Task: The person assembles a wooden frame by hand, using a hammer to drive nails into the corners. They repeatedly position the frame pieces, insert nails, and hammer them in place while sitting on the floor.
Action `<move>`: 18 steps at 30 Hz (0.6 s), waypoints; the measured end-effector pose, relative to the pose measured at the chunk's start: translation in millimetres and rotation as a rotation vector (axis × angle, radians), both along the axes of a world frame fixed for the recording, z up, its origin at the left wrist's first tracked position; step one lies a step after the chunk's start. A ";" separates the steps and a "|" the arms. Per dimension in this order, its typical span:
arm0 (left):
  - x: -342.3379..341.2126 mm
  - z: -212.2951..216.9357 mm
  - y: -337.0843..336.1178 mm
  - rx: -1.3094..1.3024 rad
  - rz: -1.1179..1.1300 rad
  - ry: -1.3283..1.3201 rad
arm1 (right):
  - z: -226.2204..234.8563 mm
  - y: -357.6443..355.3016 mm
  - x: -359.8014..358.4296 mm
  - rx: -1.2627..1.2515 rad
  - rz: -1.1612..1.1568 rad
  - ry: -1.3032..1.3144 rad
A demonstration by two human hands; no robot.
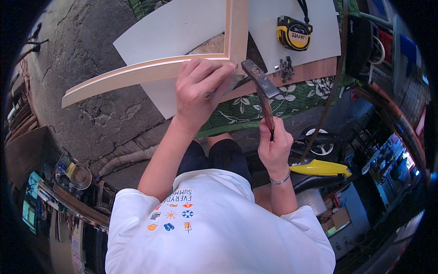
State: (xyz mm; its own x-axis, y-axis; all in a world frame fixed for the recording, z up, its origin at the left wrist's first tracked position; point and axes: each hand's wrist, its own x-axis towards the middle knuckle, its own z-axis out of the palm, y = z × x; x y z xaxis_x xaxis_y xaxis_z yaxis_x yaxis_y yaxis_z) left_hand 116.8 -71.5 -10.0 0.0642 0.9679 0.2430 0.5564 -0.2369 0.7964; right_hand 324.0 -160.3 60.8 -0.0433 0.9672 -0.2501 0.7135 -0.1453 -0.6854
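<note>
Two light wooden strips with a white inner edge meet at a corner and form part of a wooden frame (123, 82). My left hand (203, 89) is closed in a pinch at that corner, its fingertips against the wood. Whatever small thing it may pinch is too small to make out. My right hand (276, 146) grips the handle of a hammer (261, 81), whose dark metal head hangs just right of the corner, close to my left fingertips. Several small dark metal pieces (286, 69) lie in a pile to the right of the hammer head.
A yellow and black tape measure (294, 34) with a strap lies on a white sheet (319, 27) at the far right. Beneath are a brown board (321, 67) and a green leaf-patterned cloth (294, 98). Rough concrete floor (86, 59) spreads left; a yellow-panelled vehicle (321, 168) stands right.
</note>
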 end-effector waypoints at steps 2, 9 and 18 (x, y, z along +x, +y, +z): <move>0.0 0.4 0.2 -0.006 0.001 -0.002 | 0.0 0.5 -1.2 0.008 0.005 -0.021; -0.4 1.5 1.2 -0.004 -0.004 0.004 | 5.7 -4.6 -4.9 0.044 -0.024 -0.070; 0.4 -5.3 0.8 0.049 -0.004 -0.015 | 14.5 -5.6 -1.2 0.052 -0.025 -0.116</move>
State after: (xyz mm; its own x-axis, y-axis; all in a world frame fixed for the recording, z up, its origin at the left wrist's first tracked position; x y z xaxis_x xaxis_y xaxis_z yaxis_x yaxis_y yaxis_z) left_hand 117.2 -70.7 -15.3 0.0640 0.9546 0.2909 0.5433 -0.2779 0.7922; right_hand 322.9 -165.9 75.4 0.0075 0.9794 -0.2019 0.7850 -0.1309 -0.6056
